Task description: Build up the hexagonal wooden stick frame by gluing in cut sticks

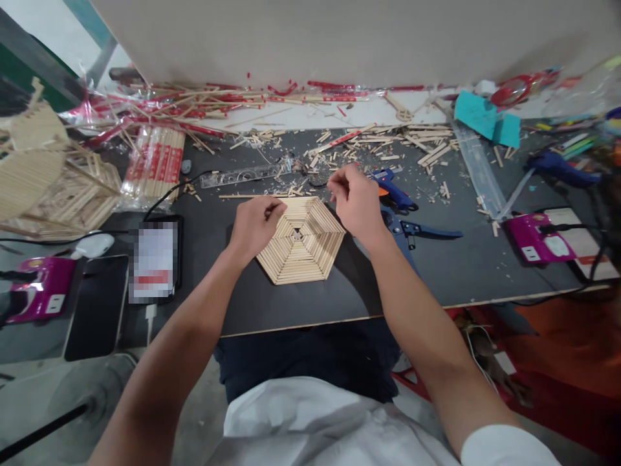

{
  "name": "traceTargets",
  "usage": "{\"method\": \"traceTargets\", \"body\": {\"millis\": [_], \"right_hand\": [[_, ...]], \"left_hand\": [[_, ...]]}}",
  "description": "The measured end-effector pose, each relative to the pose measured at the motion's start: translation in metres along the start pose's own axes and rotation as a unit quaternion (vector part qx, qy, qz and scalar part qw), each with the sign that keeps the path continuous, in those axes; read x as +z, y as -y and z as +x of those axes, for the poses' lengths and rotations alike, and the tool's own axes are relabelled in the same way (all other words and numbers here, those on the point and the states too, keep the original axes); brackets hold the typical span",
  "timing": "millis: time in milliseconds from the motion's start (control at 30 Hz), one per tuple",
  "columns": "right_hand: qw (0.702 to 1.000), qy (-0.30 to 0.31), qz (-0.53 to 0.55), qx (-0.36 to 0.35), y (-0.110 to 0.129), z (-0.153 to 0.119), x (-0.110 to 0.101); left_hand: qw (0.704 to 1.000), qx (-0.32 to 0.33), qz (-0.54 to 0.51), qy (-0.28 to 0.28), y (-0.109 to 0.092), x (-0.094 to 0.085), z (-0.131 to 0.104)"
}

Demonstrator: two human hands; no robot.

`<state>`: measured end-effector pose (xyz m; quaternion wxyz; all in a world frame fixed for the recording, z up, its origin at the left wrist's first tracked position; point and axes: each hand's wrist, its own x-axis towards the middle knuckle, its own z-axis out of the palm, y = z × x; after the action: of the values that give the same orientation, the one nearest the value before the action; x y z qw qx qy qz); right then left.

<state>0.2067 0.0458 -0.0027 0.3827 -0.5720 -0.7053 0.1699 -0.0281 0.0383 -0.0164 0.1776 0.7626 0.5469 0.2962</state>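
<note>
A hexagonal panel of thin wooden sticks [303, 268], laid in rings around a small hole, rests flat on the dark table. My left hand [255, 226] is over its left edge, thumb and fingers pinched together near the top-left corner. Just past the upper right side is my right hand [358, 204], raised, its fingers curled into a pinch. Whatever either pinch may hold is too small to make out. Behind the panel lies a long thin stick [237, 196]. To the right of my right hand are a blue glue gun [400, 195] and a blue-handled cutter [427, 232].
Stick scraps [388, 139] litter the back of the table, beside a clear ruler [242, 176]. Wrapped stick bundles [154, 158], a stick-built model [72, 188] and phones [97, 307] are on the left. Another glue gun [565, 169] and a purple power box [533, 239] are on the right.
</note>
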Motion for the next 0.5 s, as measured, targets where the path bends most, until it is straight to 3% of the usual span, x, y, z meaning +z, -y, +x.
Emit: {"method": "traceTargets", "body": {"millis": [133, 267, 400, 500], "right_hand": [[0.995, 0.083, 0.015, -0.047, 0.0009, -0.0027, -0.0014], [0.982, 0.179, -0.035, -0.039, 0.0034, -0.0006, 0.0001], [0.974, 0.194, -0.11, -0.049, 0.006, 0.0015, 0.0015], [0.976, 0.158, -0.147, -0.04, 0.0055, 0.0034, 0.0011]], "left_hand": [[1.0, -0.003, -0.002, -0.002, -0.0006, -0.0003, 0.0003], [1.0, 0.0, 0.0, -0.005, -0.0015, -0.0004, 0.0008], [1.0, 0.002, -0.003, -0.002, -0.0028, -0.0012, 0.0008], [1.0, 0.0, -0.009, 0.003, -0.0029, -0.0016, 0.0006]]}}
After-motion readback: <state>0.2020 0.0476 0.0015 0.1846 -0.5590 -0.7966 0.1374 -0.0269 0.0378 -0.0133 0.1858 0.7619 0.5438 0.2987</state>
